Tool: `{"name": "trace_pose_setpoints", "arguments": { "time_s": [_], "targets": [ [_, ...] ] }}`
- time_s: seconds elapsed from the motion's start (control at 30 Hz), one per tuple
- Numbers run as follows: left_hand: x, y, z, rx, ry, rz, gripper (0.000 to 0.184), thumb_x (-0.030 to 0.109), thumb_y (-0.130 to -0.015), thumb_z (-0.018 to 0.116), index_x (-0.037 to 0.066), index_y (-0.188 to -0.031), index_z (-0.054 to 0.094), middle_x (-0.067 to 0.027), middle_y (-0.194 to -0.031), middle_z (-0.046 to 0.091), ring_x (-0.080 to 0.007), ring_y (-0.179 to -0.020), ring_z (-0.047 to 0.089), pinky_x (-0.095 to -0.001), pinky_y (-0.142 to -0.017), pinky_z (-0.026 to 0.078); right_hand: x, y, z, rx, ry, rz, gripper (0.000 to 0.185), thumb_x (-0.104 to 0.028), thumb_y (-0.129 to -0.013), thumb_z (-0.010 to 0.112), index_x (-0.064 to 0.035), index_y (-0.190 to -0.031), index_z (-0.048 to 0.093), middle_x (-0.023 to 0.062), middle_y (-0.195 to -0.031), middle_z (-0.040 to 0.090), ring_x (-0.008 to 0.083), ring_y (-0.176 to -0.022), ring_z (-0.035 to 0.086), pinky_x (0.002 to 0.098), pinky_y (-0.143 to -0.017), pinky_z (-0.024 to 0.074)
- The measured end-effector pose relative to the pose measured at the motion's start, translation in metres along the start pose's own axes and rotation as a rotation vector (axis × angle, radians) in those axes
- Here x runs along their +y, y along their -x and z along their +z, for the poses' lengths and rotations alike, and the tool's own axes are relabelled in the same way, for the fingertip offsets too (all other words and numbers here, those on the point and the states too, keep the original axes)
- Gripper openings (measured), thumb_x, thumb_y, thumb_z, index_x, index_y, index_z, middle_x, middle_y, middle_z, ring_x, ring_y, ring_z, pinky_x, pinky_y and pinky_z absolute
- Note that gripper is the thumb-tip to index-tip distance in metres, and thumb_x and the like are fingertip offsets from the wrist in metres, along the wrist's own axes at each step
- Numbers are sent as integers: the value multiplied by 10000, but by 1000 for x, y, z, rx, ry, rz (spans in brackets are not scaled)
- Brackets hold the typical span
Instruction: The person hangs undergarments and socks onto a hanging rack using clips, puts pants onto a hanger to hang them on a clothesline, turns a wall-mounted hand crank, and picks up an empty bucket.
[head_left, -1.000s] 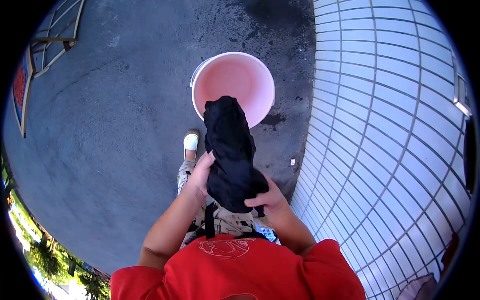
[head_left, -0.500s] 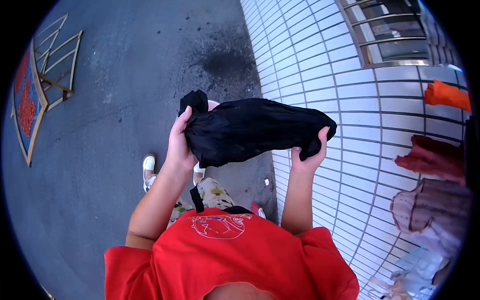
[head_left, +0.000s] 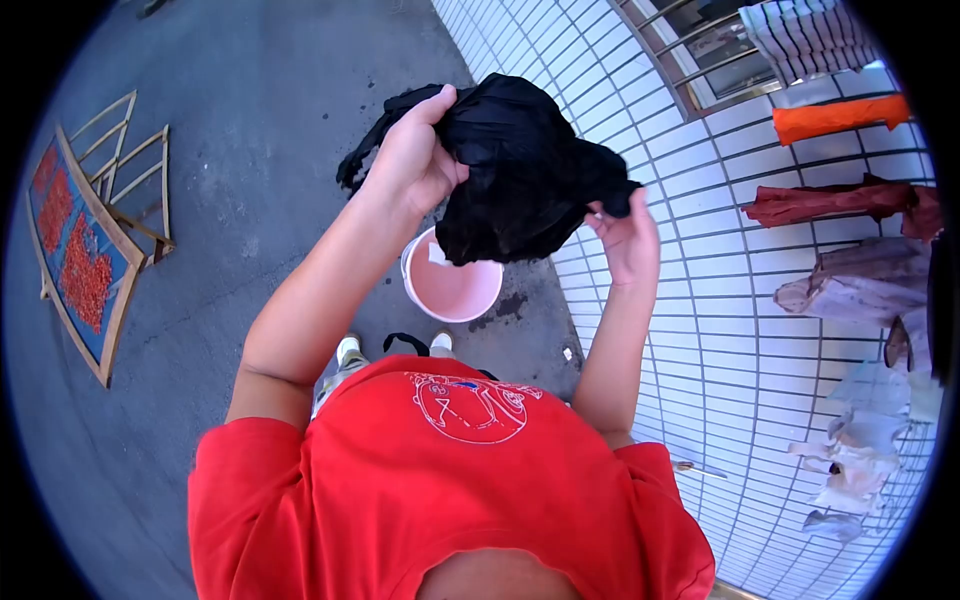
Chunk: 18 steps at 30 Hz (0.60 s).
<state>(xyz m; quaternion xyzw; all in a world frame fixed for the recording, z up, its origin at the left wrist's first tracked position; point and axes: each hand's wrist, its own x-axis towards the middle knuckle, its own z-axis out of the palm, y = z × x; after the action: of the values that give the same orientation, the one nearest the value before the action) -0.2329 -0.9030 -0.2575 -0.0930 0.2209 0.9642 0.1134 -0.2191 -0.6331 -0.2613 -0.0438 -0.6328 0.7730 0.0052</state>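
A black cloth garment (head_left: 515, 165), crumpled and hanging in folds, is stretched between my two hands in front of me; its exact kind cannot be made out. My left hand (head_left: 415, 160) grips its left part, thumb on top, with a loose bunch of fabric trailing beyond the fingers. At the right end, my right hand (head_left: 628, 235) pinches a narrow gathered corner. Below the cloth, a pink bucket (head_left: 455, 290) with a white rim stands on the ground, partly covered from view by the fabric. A small white patch shows inside it.
White tiled wall (head_left: 690, 330) runs along my right, with a barred window (head_left: 690, 50). Hung clothes line it: a striped piece (head_left: 810, 40), an orange cloth (head_left: 840, 118), a dark red garment (head_left: 830, 203). A wooden-framed rack (head_left: 85, 260) holding red pieces stands left on grey ground.
Both hands have risen with the black garment, and it is now bunched rather than drawn out lengthwise. The bucket beneath has come into fuller view. The camera view has shifted.
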Motion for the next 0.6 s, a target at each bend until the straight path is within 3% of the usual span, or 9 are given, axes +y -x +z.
{"name": "trace_pose_setpoints", "arguments": {
  "time_s": [0.03,0.1,0.17,0.23,0.3,0.37,0.43,0.5,0.6],
  "targets": [
    [2,0,0,-20,-10,8,414,275,-981,394,-83,-1174,472,-190,-1121,604,-279,-1026,621,-403,-865,534,11,2,-2,-36,394,37,410,-413,-921,533,-14,-908,626,69,-764,620,176,-725,590,342,-693,495],
    [2,1,4,-116,35,-4,358,261,-970,415,-43,-1143,493,-174,-1117,601,-292,-1015,617,-447,-842,517,23,7,-3,-223,1111,208,465,-432,-869,596,6,-1021,632,114,-891,664,190,-776,611,327,-697,491],
    [0,10,18,-118,74,-7,375,270,-971,414,-45,-1158,495,-177,-1115,602,-288,-1019,612,-440,-825,515,24,23,10,-370,1189,80,469,-394,-830,650,6,-1074,627,128,-860,659,184,-785,622,302,-706,490],
    [-3,16,29,-96,71,1,369,264,-967,428,-51,-1139,512,-181,-1109,603,-305,-1016,609,-448,-825,510,35,26,12,-336,880,-9,541,-301,-808,698,8,-1223,543,138,-956,647,207,-876,625,308,-753,486],
    [-11,14,34,-155,75,23,410,272,-970,424,-80,-1172,481,-190,-1119,599,-301,-1017,611,-435,-881,504,21,38,36,-423,653,-248,815,-236,-782,738,5,-1413,281,165,-1201,555,217,-1019,586,329,-834,476],
    [-14,17,44,-218,8,4,420,288,-961,433,-59,-1194,481,-191,-1135,594,-310,-1052,597,-442,-893,495,17,40,50,-489,415,-384,1066,-235,-758,775,-49,-1468,3,131,-1379,356,209,-1197,441,356,-971,397],
    [-14,29,61,-279,-74,-23,418,252,-939,457,-48,-1229,479,-171,-1140,601,-294,-1055,596,-439,-883,491,13,33,66,-386,283,-561,1192,-247,-721,809,-61,-1460,-106,126,-1408,313,212,-1220,425,359,-1001,370],
    [-16,30,62,-391,-155,-22,385,126,-852,518,-67,-1185,514,-168,-1131,607,-277,-1011,613,-402,-827,501,10,27,70,-220,274,-651,996,-102,-735,776,-21,-1456,94,121,-1339,424,189,-1149,501,325,-976,402],
    [-10,28,56,-519,-193,27,418,-11,-768,503,-84,-1179,480,-188,-1119,596,-298,-1003,613,-426,-862,494,10,22,66,-141,126,-463,572,-16,-770,703,6,-1278,441,78,-1178,563,162,-1092,534,306,-963,404]
  ]
}}
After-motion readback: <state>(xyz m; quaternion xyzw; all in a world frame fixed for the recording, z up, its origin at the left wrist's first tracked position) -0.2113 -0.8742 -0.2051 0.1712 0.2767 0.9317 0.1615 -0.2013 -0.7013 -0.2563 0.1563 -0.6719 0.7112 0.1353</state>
